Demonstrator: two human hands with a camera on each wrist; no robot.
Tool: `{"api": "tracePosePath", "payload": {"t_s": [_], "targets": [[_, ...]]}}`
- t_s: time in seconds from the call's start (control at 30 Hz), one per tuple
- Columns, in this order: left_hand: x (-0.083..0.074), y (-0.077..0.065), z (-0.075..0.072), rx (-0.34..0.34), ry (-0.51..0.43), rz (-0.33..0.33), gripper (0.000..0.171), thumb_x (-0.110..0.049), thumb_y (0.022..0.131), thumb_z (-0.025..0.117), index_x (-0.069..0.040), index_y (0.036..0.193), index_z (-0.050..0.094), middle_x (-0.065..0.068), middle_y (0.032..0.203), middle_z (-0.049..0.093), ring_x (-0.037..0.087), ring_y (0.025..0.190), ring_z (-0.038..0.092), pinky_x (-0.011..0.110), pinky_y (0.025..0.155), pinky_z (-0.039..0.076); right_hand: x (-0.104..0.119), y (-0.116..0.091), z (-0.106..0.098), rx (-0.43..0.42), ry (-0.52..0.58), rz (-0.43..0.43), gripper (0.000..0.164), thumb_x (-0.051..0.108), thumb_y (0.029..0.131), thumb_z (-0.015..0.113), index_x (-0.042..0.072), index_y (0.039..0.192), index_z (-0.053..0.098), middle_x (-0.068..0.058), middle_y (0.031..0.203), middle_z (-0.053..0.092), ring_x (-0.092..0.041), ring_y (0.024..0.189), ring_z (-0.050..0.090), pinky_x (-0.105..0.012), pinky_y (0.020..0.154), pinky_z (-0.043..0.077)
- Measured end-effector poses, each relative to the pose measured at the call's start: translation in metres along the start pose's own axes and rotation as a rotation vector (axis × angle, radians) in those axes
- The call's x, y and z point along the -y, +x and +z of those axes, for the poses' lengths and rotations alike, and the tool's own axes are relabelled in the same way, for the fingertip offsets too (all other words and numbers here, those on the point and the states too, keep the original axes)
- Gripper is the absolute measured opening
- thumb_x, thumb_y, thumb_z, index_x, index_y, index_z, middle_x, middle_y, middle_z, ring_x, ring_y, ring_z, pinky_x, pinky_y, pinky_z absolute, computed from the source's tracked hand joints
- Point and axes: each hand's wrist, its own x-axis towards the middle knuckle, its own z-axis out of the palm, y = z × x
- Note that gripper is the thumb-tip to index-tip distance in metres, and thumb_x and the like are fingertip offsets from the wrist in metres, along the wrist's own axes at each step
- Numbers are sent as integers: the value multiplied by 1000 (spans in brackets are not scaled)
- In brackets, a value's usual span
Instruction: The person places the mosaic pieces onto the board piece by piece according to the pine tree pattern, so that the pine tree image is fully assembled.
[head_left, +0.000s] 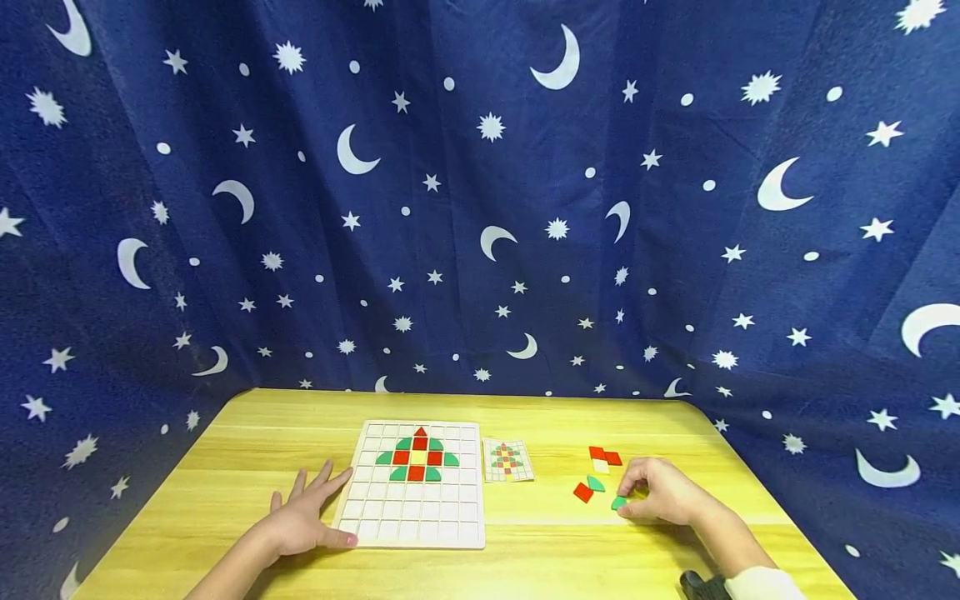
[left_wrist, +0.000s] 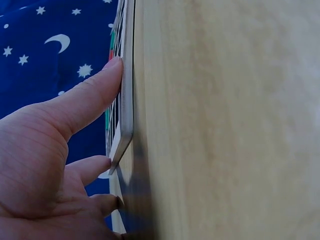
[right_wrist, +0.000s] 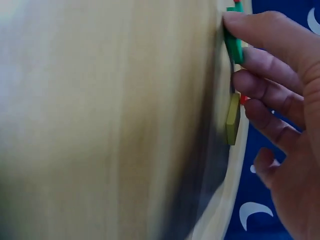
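My right hand [head_left: 663,492] pinches a green curved-edge tile [head_left: 618,503] between thumb and fingers at the table's right side. Beneath those fingers, the right wrist view shows a yellow tile [right_wrist: 232,120]. Just left of this hand lie a green quarter-round tile [head_left: 596,483] and a red square tile [head_left: 583,492]. My left hand [head_left: 300,521] has its fingers spread at the left edge of a white grid board [head_left: 442,508], its thumb on the near corner. Red, green and yellow tiles form a tree-like pattern on the board's upper half, with a yellow tile [head_left: 418,457] amid it.
A small pattern card [head_left: 508,461] lies right of the board. Farther back, two red tiles [head_left: 613,458] lie against a pale tile [head_left: 601,468]. A dark device [head_left: 701,586] is by the right wrist. Behind the wooden table [head_left: 555,567] hangs a blue curtain [head_left: 450,208].
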Motion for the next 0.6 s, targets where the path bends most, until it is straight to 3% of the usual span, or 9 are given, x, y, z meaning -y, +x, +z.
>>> {"api": "tracePosePath", "payload": {"t_s": [0.1, 0.3, 0.6], "targets": [[2, 0, 0, 2, -2, 2, 126, -64, 50, 91, -16, 157, 42, 28, 168, 16, 64, 149, -6, 86, 105, -12, 1, 1, 2, -2, -34, 13, 19, 23, 74, 91, 19, 77, 73, 12, 77, 67, 3, 72, 53, -19, 62, 46], [1, -2, 0, 10, 1, 4, 126, -63, 52, 91, -16, 157, 41, 28, 168, 15, 64, 149, -7, 86, 105, -12, 8, 2, 9, -24, 18, 25, 18, 21, 74, 90, 18, 76, 72, 17, 68, 65, 6, 63, 56, -18, 56, 50], [-2, -1, -1, 11, 24, 10, 125, -67, 54, 89, -19, 159, 39, 27, 169, 13, 64, 150, -7, 86, 105, -13, 37, 13, 21, -99, 64, -47, 13, 17, 75, 87, 15, 80, 75, 15, 72, 69, 3, 66, 60, -20, 58, 52]]}}
